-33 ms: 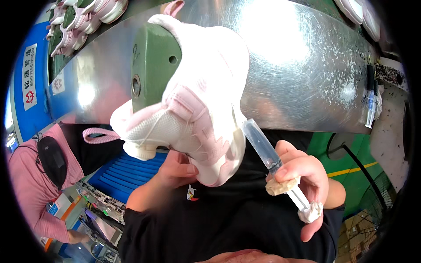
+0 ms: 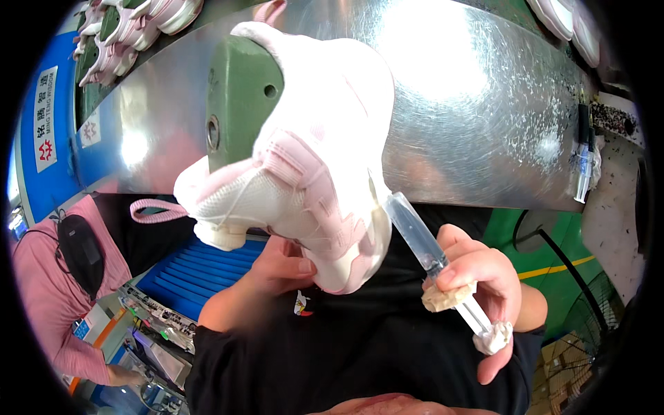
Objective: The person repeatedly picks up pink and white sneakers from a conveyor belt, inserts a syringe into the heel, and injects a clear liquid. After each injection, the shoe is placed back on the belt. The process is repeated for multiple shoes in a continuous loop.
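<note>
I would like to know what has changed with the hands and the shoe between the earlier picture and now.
Only slight shifts: the right hand and clear plastic syringe moved a little right and down in the picture; the solid green block inside the white-and-pink shoe shifted slightly up and left. Nothing was let go: the left hand still holds the shoe, the right the syringe.

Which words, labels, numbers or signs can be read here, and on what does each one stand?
Wording is not copied here; only its places are given.
White sign on the blue panel: readable dark lettering, with a red emblem.
Metal tabletop: pale patch with a reddish emblem; no readable words.
Green shoe last: faint mark, unreadable.
Black shirt: small coloured emblem, no readable letters.
Syringe in the right hand: no readable marking.
</note>
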`<state>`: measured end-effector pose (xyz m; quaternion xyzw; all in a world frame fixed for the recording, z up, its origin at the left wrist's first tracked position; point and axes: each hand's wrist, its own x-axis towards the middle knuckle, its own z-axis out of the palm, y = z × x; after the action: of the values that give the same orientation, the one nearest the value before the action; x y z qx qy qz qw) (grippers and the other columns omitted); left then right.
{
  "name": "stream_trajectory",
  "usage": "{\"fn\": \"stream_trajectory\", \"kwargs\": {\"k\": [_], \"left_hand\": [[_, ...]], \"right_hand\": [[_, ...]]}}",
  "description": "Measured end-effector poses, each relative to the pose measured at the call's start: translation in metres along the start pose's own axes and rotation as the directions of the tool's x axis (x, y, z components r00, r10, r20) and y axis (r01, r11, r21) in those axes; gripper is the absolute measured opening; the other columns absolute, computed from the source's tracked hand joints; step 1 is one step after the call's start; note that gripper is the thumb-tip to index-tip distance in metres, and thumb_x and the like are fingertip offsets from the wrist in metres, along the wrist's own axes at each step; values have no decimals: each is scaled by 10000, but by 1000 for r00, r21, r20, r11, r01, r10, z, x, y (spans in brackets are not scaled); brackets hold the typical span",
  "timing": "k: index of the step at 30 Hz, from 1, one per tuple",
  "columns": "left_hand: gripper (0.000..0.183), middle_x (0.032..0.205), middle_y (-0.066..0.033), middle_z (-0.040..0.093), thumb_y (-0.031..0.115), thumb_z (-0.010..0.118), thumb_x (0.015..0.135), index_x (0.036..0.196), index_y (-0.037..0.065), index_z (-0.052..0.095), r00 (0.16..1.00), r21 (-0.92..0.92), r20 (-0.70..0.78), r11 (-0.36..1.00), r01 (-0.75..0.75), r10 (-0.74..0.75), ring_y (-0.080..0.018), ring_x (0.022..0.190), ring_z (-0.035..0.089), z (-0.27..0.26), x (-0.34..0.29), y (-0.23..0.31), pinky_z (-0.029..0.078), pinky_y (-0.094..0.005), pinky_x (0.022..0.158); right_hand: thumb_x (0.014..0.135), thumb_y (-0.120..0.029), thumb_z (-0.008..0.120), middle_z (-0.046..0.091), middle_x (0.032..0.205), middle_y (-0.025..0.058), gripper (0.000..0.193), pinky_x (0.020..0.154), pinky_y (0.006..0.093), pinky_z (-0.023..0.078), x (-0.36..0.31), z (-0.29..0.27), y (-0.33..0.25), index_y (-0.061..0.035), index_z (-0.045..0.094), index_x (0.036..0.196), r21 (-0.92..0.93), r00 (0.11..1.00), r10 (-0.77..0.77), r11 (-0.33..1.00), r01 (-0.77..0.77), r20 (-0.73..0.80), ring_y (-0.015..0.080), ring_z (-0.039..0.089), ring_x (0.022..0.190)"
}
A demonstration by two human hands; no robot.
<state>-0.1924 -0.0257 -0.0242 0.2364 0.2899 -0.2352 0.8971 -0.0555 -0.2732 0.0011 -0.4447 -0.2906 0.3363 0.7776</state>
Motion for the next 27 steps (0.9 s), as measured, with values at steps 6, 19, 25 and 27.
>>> {"fn": "stream_trajectory", "kwargs": {"k": [6,19,25,27], "left_hand": [[697,1323,-87,495,87,704,767,1387,68,387,968,-140,227,980,142,-108,-255,1212,494,-3,18,-13,424,-390,984],[422,1284,-114,542,49,565,897,1310,32,479,885,-163,463,978,128,-38,-250,1208,503,28,52,-19,383,-400,1037],[429,1330,-129,511,32,507,915,1340,31,450,862,-3,490,989,149,-129,-282,1262,471,36,64,-10,347,-432,1086],[404,1319,-143,522,32,499,921,1323,12,466,837,-49,544,993,107,-63,-288,1244,490,42,70,-10,361,-437,1076]], "right_hand": [[592,-610,783,658,984,94,872,672,291,313,-8,2,-43,21,582,1160,-28,979,201,979,-200,44,173,531,751],[650,-616,770,650,969,98,722,655,300,311,-17,11,-103,-78,607,1103,-232,927,375,901,-367,-10,174,460,751],[646,-618,772,641,960,99,728,651,303,310,-19,15,-116,-75,606,1103,-333,925,378,868,-367,-34,175,454,748],[593,-626,817,642,966,111,754,667,302,308,-16,18,-126,-111,598,1098,-352,901,432,836,-420,-48,174,450,774]]}}
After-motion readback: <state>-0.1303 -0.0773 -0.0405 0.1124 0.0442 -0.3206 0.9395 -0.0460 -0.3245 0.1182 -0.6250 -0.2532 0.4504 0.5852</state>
